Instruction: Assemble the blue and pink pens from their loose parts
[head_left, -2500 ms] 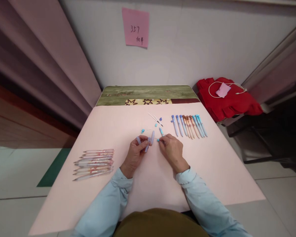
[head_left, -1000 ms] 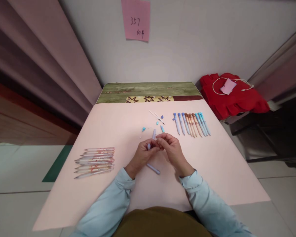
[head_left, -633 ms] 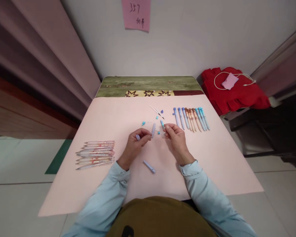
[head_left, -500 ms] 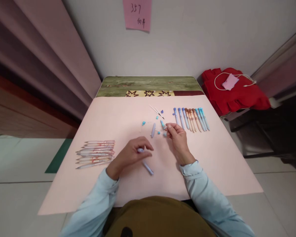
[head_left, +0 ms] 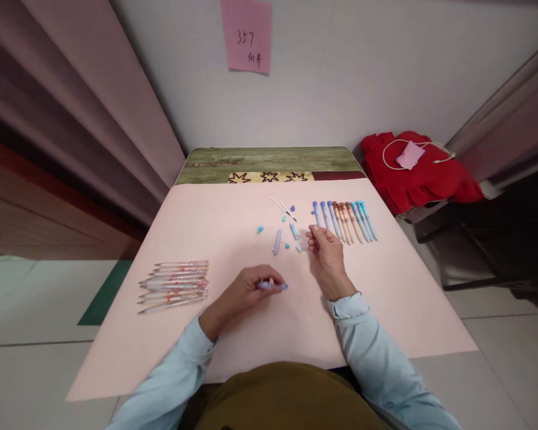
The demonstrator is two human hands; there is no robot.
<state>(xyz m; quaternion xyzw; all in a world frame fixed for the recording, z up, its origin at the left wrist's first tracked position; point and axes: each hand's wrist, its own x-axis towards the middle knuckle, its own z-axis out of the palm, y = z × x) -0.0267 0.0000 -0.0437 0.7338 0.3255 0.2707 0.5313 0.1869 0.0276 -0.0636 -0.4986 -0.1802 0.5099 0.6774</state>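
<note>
My left hand (head_left: 260,282) is closed around a lavender pen barrel (head_left: 283,286), which lies nearly level, its near end poking out past the fingertips. To the right, my right hand (head_left: 326,248) is held in a pinch above the paper; whatever is in its fingertips is too small to make out. Between and beyond the hands lie loose pen parts: a lavender barrel piece (head_left: 277,242), a blue barrel piece (head_left: 293,231), a light blue tip piece (head_left: 298,248), a turquoise cap (head_left: 260,229) and a dark blue cap (head_left: 292,208). Thin white refills (head_left: 283,207) lie farther back.
A row of assembled pens (head_left: 345,221) in blue, brown and turquoise lies at the back right. Several pale pens (head_left: 174,283) are stacked at the left. Pink paper (head_left: 233,340) covers the table. Red cloth (head_left: 448,185) with a white cable sits beyond the right edge.
My left hand has closed its fingers and turned the lavender barrel from hanging steeply to nearly level. My right hand has drawn slightly right, away from the blue barrel piece.
</note>
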